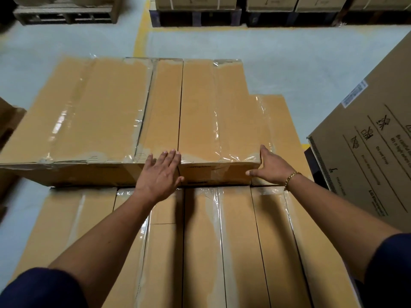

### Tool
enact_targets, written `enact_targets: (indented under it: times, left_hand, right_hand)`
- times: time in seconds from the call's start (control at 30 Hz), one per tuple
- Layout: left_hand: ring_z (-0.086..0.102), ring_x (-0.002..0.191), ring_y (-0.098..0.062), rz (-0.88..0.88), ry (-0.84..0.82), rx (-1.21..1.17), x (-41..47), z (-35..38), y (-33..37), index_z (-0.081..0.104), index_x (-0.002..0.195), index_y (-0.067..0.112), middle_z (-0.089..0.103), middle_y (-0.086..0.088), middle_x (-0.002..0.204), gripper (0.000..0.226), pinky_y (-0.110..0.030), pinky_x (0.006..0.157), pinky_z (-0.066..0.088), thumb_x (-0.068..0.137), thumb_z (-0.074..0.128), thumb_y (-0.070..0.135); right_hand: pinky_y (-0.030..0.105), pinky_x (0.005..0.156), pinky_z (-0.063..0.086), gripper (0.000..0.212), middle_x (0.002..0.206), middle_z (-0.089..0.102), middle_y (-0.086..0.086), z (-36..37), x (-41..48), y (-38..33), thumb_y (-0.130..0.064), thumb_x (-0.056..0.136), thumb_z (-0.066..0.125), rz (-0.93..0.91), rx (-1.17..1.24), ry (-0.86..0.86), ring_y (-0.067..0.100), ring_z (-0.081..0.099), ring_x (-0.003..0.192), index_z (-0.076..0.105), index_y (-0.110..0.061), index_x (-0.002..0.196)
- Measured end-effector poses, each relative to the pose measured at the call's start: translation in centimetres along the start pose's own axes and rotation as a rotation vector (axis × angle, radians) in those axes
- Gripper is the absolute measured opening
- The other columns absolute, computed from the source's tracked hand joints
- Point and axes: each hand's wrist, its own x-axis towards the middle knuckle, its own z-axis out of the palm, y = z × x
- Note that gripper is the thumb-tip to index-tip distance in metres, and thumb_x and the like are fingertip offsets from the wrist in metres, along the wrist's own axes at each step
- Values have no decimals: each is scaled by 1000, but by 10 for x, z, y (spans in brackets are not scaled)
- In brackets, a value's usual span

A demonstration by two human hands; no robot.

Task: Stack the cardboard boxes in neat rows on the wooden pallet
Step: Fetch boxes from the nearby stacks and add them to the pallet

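Cardboard under both hands. Left hand (161, 172): fingers straight and spread, palm flat on the near top edge of the upper tier, across the seam between the wide taped box (77, 112) and the narrower upper box (220, 112); grips nothing. Right hand (270, 166): fingers straight along the narrower box's right side, thumb laid on its near face, cupping the near right corner without curling round it. Gold chain bracelet (292, 177) on the right wrist; navy sleeves (44, 287) on the upper arms.

Both upper boxes rest on a lower layer of boxes (233, 241), clear tape over the seams. Print on the narrower box's near face is too blurred to read.

Right of the stack: large printed carton (367, 152) with handling pictograms, "Do not Drop", lettering beginning "LG", and a white barcode label (353, 94). Grey floor with a yellow line (142, 30); loaded pallets (195, 17) beyond.
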Motion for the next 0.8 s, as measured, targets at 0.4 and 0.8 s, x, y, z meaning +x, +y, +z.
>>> enact_targets:
  times: [0.4,0.8]
  left_hand:
    - [-12,158,-22,-17,-8,-147,-148,-176,-4,-10,164,21,-20,-1,168,103,-48,126,-4,79,-16,80]
    - [-9,159,-21,-166,135,-194,-346,-333,-11,-7,164,24,-11,-2,172,89,-48,128,2,94,8,76]
  right_hand:
    - [45,120,29,92,170,12,-3,-84,-193,-111,-63,92,57,-78,-95,51,21,21,154,15,-21,162]
    - [45,122,21,87,171,7,-3,-180,-382,-193,-63,95,53,-342,-145,98,19,14,156,12,-26,163]
